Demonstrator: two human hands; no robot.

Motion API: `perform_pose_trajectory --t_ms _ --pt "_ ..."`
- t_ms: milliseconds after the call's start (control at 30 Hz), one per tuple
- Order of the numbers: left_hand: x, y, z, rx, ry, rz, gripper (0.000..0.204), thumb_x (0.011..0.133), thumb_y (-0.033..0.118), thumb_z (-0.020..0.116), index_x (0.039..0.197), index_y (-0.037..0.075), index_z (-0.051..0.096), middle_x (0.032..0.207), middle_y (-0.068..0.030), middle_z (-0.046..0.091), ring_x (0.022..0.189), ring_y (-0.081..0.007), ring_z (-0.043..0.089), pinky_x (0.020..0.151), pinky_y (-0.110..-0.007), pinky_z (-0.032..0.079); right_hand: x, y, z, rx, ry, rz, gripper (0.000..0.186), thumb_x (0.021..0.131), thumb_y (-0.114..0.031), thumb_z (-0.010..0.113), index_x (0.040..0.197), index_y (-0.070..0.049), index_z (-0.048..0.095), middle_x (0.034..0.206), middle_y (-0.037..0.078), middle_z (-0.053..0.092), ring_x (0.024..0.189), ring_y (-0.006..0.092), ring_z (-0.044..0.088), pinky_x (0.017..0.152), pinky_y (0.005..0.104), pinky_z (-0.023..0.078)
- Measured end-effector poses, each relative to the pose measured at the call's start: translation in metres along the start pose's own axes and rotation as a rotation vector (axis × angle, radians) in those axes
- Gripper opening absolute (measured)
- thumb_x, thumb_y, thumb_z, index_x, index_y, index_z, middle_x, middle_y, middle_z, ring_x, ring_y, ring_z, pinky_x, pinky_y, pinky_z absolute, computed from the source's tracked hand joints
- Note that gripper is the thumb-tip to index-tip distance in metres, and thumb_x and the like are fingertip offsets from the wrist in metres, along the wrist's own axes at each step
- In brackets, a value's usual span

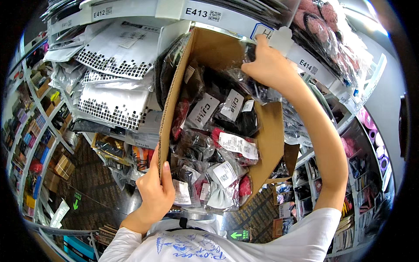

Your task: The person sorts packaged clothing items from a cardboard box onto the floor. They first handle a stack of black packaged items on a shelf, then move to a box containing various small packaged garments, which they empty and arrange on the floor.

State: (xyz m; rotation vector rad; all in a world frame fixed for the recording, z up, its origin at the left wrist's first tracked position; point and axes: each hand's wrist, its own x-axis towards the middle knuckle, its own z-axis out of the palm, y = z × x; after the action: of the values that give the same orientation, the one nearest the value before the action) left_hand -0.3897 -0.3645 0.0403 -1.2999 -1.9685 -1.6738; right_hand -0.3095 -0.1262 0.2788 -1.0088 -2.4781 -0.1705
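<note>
My left hand (156, 196) is closed on the near left wall of an open cardboard box (173, 98), thumb on the inside. The box leans against the shelf front, its opening toward me. Inside lie many clear plastic packets with white tags, among them a grey bow tie (221, 196) near the bottom and red-and-black packets (238, 146) in the middle. My right hand (271, 61) is raised at the box's far right corner, index finger stretched onto a white shelf tag (264, 32) and thumb apart. Beside the thumb is a dark packet (249, 52); the remaining fingers are partly hidden.
White flat packages with a black square pattern (114, 52) are stacked on the shelf at left. Pink fuzzy items (314, 17) in plastic sit at upper right. Shelves with bins (314, 174) stand at right, more racks (39, 131) at far left. The dark floor (94, 174) shows below.
</note>
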Motion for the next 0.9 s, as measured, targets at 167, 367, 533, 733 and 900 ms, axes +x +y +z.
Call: perform_pose_trajectory --t_ms 167,367,533,733,900 --pt "0.003 -0.002 0.002 0.003 0.029 0.025 0.037 0.097 0.003 0.052 0.131 -0.011 0.052 0.086 -0.0247 0.069 0.059 -0.0318 0.067 0.055 -0.035 0.050 0.029 0.005 0.049 -0.129 -0.287 0.081 0.095 0.074 -0.042 0.070 0.138 0.014 0.029 0.124 0.042 0.050 0.115 0.0505 0.056 0.097 0.0474 0.049" --pt "0.011 0.004 -0.002 0.009 0.002 0.023 0.040 0.095 0.001 0.054 0.134 -0.010 0.051 0.088 -0.0254 0.069 0.056 -0.0324 0.066 0.053 -0.035 0.050 0.033 0.011 0.061 -0.059 -0.395 0.107 0.127 0.067 -0.081 0.064 0.145 0.014 0.031 0.143 0.039 0.038 0.132 0.0467 0.045 0.109 0.0450 0.040" --pt "0.014 0.006 -0.001 0.006 0.032 0.025 0.041 0.095 0.001 0.053 0.135 -0.008 0.051 0.088 -0.0256 0.069 0.056 -0.0326 0.067 0.053 -0.036 0.050 0.030 0.006 0.021 -0.125 -0.220 -0.187 0.080 0.087 -0.061 0.057 0.132 0.005 0.053 0.132 0.032 0.051 0.120 0.0476 0.053 0.102 0.0478 0.044" --pt "0.018 0.011 -0.005 0.020 0.006 0.016 0.041 0.096 0.002 0.053 0.135 -0.007 0.051 0.089 -0.0265 0.068 0.060 -0.0350 0.068 0.054 -0.036 0.052 -0.016 -0.006 0.022 -0.163 -0.539 -0.437 0.050 0.082 -0.039 0.073 0.113 -0.002 0.060 0.115 0.024 0.058 0.109 0.0402 0.058 0.094 0.0447 0.047" --pt "0.023 0.011 -0.006 0.035 0.024 0.044 0.040 0.096 0.003 0.053 0.135 -0.006 0.051 0.087 -0.0256 0.068 0.061 -0.0366 0.068 0.055 -0.037 0.052 -0.003 0.002 0.047 -0.255 -0.550 -0.400 0.057 0.080 -0.028 0.076 0.119 0.007 0.051 0.123 0.028 0.051 0.109 0.0442 0.058 0.093 0.0465 0.048"
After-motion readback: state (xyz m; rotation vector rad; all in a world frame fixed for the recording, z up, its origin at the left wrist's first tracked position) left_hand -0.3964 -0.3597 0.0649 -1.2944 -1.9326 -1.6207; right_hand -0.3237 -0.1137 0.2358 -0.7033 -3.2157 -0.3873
